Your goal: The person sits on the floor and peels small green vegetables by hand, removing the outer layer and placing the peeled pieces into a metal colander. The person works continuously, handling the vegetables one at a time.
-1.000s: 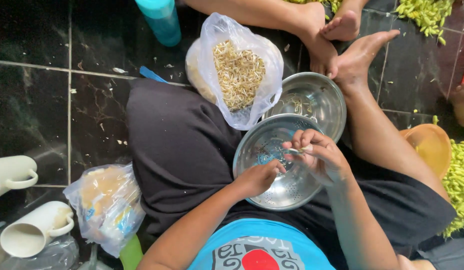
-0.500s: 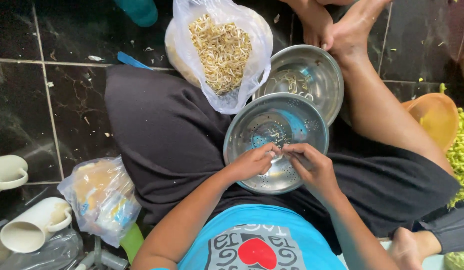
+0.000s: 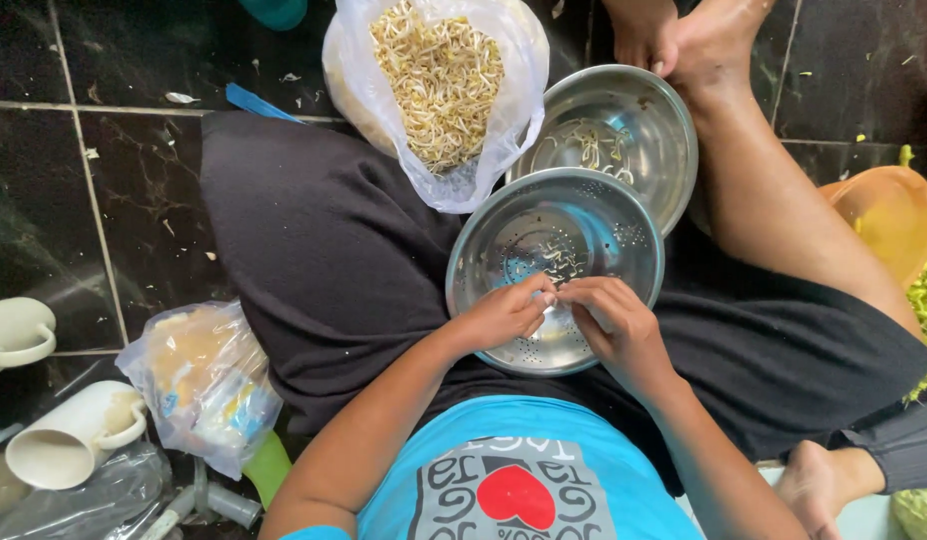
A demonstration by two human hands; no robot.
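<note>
Steel colander (image 3: 584,225) directly under both hands; left hand (image 3: 504,315), right hand (image 3: 614,320) pinching sprout, fingertips touching.

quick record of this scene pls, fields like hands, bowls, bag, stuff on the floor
left hand: over the colander, fingertips meeting the right hand's; whatever it pinches is too small to tell
right hand: over the colander, fingers curled toward the left
colander: perforated steel, on the lap, a few sprouts inside
steel bowl: behind the colander, partly under its rim, a few sprouts
plastic bag: open, full of bean sprouts
floor left: two white mugs, a tied food bag
right edge: orange bowl
</note>
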